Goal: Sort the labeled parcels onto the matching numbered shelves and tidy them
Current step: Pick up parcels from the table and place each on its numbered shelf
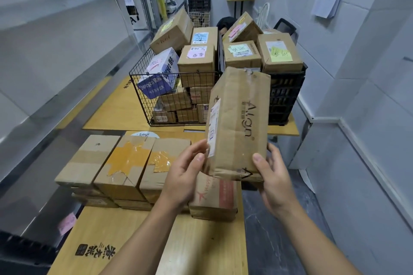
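Grey storeroom aisle, cartons lying stacked beneath the hands.
Left hand [186, 171] and right hand [273, 176] are gripping an upright cardboard parcel [240, 123] between them, fingers curled around its lower edges.

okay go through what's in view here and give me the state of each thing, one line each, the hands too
Held parcel: upright, off the floor, label side facing left.
Left hand: gripping the parcel's lower left edge.
Right hand: gripping its lower right corner.
Wire basket: full, boxes heaped above the rim.
Black crate: full, labelled boxes on top.
Taped boxes: stacked flat, sealed.
Left shelf: mostly bare.
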`<state>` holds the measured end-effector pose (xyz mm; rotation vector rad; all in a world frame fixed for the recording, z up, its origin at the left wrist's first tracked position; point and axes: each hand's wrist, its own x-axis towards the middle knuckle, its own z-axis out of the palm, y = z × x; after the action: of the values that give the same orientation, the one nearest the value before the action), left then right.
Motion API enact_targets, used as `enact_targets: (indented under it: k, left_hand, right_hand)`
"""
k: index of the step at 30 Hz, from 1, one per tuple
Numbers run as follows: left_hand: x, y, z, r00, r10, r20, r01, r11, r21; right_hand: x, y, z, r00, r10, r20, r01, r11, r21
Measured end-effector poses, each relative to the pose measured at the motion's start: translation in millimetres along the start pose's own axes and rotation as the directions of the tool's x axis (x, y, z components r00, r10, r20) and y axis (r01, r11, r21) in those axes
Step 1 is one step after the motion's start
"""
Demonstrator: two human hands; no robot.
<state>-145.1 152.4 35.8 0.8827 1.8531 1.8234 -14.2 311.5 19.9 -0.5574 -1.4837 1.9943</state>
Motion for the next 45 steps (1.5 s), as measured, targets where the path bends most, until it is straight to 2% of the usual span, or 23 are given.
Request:
enact_targets:
  k: [2,5,8,10,14,17,19,21,26,31,37,41,45]
  left_hand:
    - [1.9,-4.0,-3.7,0.999,-0.007,-0.051,0.015,0.989,0.146]
    - [4.5,-9.4,-6.6,0.999,-0.045,0.009,0.04,0.953,0.299]
    - [3.1,-7.0,-9.4,0.994,-0.103,0.029,0.095,0.974,0.206]
    - [-1.0,-3.4,-8.3,0.993,-0.107,0.04,0.101,0.986,0.131]
    - [-8.5,-0.2,-9.1,0.998,-0.034,-0.061,0.04,0.994,0.099]
    - [-16.0,2.1,-16.9,0.991,0.003,-0.133,0.018,0.987,0.157]
    - [-22.4,2.4,-24.7,0.984,0.021,-0.178,0.013,0.982,0.187]
    - [-30.2,0.5,-33.3,0.974,0.035,-0.226,0.011,0.979,0.202]
    - [-60.6,5.2,-62.5,0.93,0.088,-0.356,0.027,0.952,0.303]
    - [-106.9,20.0,-98.7,0.862,0.136,-0.489,0.081,0.914,0.397]
    - [-181.8,36.6,-130.1,0.724,0.189,-0.663,0.17,0.883,0.437]
    - [-240.5,45.4,-143.4,0.626,0.207,-0.752,0.232,0.871,0.433]
    - [-306.7,55.1,-150.7,0.542,0.229,-0.809,0.309,0.841,0.445]
  right_hand:
    - [1.6,-2.9,-4.1,1.0,0.023,0.02,-0.025,0.994,0.108]
    - [2.2,-3.0,-9.0,0.999,0.035,0.025,-0.039,0.98,0.196]
    - [1.1,-4.5,-11.3,0.997,0.076,0.009,-0.075,0.946,0.317]
    - [2.2,-2.3,-11.2,0.995,0.094,0.035,-0.101,0.944,0.316]
    - [4.4,3.4,-3.2,0.999,0.052,0.014,-0.054,0.978,0.201]
    - [7.5,5.9,1.4,0.998,-0.063,0.013,0.064,0.997,-0.041]
    - [7.9,3.6,7.0,0.994,-0.096,0.048,0.101,0.985,-0.141]
    - [7.8,0.0,14.9,0.99,-0.07,0.119,0.09,0.982,-0.167]
    - [8.5,-4.8,49.4,0.94,0.098,0.327,-0.014,0.968,-0.249]
    - [-2.0,-2.3,103.5,0.849,0.154,0.505,-0.07,0.981,-0.182]
    - [-44.9,14.5,169.7,0.713,0.181,0.678,-0.12,0.983,-0.137]
    - [-94.0,24.4,207.4,0.659,0.15,0.737,-0.094,0.989,-0.117]
    - [-155.8,30.2,239.2,0.64,0.134,0.757,-0.059,0.99,-0.125]
